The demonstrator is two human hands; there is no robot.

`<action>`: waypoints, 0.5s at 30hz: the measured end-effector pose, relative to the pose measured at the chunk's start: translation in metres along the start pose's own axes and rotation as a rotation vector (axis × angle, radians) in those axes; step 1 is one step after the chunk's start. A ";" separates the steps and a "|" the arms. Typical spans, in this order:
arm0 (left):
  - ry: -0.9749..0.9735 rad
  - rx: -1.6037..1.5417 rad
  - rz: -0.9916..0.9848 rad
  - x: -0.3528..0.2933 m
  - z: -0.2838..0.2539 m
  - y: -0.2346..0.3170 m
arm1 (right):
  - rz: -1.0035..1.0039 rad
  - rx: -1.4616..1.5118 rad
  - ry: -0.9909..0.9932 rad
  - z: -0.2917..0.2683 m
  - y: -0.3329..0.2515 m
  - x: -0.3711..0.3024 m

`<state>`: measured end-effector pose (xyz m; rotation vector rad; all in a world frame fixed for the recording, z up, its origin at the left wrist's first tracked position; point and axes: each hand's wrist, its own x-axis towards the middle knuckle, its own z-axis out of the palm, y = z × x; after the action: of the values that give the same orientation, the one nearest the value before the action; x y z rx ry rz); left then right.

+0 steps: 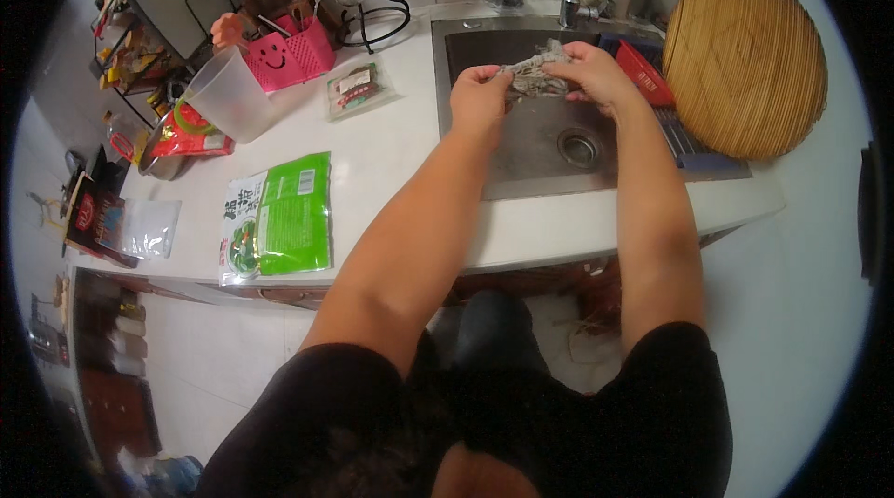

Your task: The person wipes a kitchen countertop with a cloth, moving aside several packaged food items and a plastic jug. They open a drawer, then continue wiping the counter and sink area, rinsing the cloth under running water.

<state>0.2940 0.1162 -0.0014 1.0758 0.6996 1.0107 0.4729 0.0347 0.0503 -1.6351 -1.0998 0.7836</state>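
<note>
Over the steel sink [521, 167] I hold a crumpled grey dishcloth [537, 77], stretched between both hands. My left hand [479, 99] pinches its left end between thumb and fingers. At the other end, my right hand [596, 79] is closed on the bunched cloth, its thumb lying across the front. Folds in the cloth look twisted and worn. Behind the hands rises the faucet [570, 0], and below them the round drain [577, 149] shows in the sink floor.
Right of the sink, a round wooden board [750, 60] leans by a red container [643, 71] and dark rack. Leftward on the white counter [391, 172] lie a green-and-white food packet [293, 214], a small packet [358, 90], a clear jug [230, 97] and a pink utensil basket [293, 55].
</note>
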 end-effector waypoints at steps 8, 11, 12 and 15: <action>-0.260 0.351 -0.116 0.010 -0.006 -0.006 | -0.109 0.565 -0.009 -0.012 0.004 0.006; -0.370 0.315 0.072 -0.003 0.007 -0.005 | -0.120 0.625 -0.170 -0.016 0.006 0.007; -0.457 0.286 0.222 -0.002 0.010 -0.011 | -0.109 0.638 -0.216 -0.011 -0.001 0.002; -0.625 0.196 0.266 -0.019 0.017 -0.005 | -0.113 0.687 -0.313 0.002 -0.013 -0.009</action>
<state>0.3030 0.0921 -0.0003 1.5897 0.1467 0.7673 0.4640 0.0286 0.0618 -0.8859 -0.9713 1.2068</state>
